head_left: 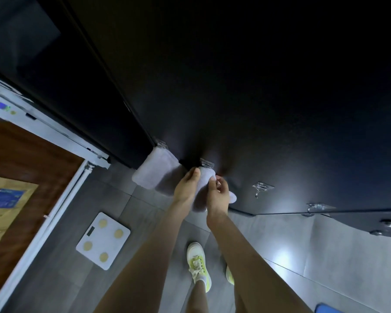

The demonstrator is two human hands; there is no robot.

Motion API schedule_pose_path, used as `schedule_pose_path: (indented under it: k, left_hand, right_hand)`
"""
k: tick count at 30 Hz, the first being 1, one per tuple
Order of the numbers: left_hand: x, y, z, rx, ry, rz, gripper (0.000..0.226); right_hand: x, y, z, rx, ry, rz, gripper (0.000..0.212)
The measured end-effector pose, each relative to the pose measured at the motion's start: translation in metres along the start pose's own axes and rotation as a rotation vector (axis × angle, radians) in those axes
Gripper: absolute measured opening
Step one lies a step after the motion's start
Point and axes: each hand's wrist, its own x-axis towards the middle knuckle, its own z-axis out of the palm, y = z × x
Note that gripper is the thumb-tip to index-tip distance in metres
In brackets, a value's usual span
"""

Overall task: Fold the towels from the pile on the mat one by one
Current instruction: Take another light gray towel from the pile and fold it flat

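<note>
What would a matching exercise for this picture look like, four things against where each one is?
Things: 1 bathroom scale; 2 hanging towel; 3 held towel; 4 empty hook.
Places: A in the left hand and right hand; B on the floor tiles; C bare on the dark wall, just right of the hands; D on the leftmost hook.
Pairs: 1-B; 2-D; 3-A; 4-C.

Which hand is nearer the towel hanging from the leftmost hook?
Left. The left hand is just right of the hanging towel; the right hand is farther right, both gripping the held towel.
</note>
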Motion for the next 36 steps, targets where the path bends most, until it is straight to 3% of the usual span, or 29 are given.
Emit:
schedule_pose_path:
  k: [2, 3, 9, 14, 18, 21, 24, 27, 30, 33, 36]
  left_hand:
    - [0.003, -0.002, 0.000, 0.059, -0.038, -0.014, 0.039]
    - [0.004, 0.000, 0.000, 0.129, -0.034, -0.004, 0.039]
    - [0.011, 0.013, -0.003, 0.237, -0.070, -0.019, 0.042]
    - [0.002, 0.015, -0.016, 0.467, 0.004, 0.122, 0.041]
    - [-0.025, 0.016, -0.026, 0.445, 0.043, 0.244, 0.029]
    - [-0.051, 0.022, -0.030, 0.546, 0.122, 0.446, 0.021]
    - [-0.083, 0.031, -0.019, 0.655, 0.098, 0.545, 0.020]
    - [-0.112, 0.034, 0.006, 0.795, -0.002, 0.676, 0.020]
    - [-0.135, 0.029, 0.042, 0.896, -0.207, 0.701, 0.016]
    - [-0.157, 0.016, 0.092, 1.040, -0.402, 0.739, 0.017]
    - [-0.182, -0.006, 0.152, 1.165, -0.593, 0.785, 0.018]
  right_hand:
    - [-0.003, 0.003, -0.004, -0.186, 0.052, 0.023, 0.060]
    - [-0.005, 0.002, -0.008, -0.194, 0.032, 0.034, 0.067]
    - [-0.001, -0.006, -0.022, -0.120, -0.344, 0.109, 0.035]
    - [-0.006, -0.012, -0.037, -0.228, -0.276, 0.017, 0.047]
    - [-0.024, -0.012, -0.058, -0.322, -0.203, -0.072, 0.064]
    - [-0.041, -0.013, -0.080, -0.362, -0.203, -0.165, 0.061]
    - [-0.057, -0.012, -0.108, -0.384, -0.206, -0.211, 0.049]
    - [-0.072, -0.010, -0.146, -0.351, -0.224, -0.188, 0.042]
    - [-0.084, -0.003, -0.195, -0.348, -0.210, -0.137, 0.034]
    - [-0.087, 0.016, -0.254, -0.364, -0.143, -0.052, 0.038]
    - [-0.094, 0.042, -0.324, -0.309, -0.044, 0.016, 0.027]
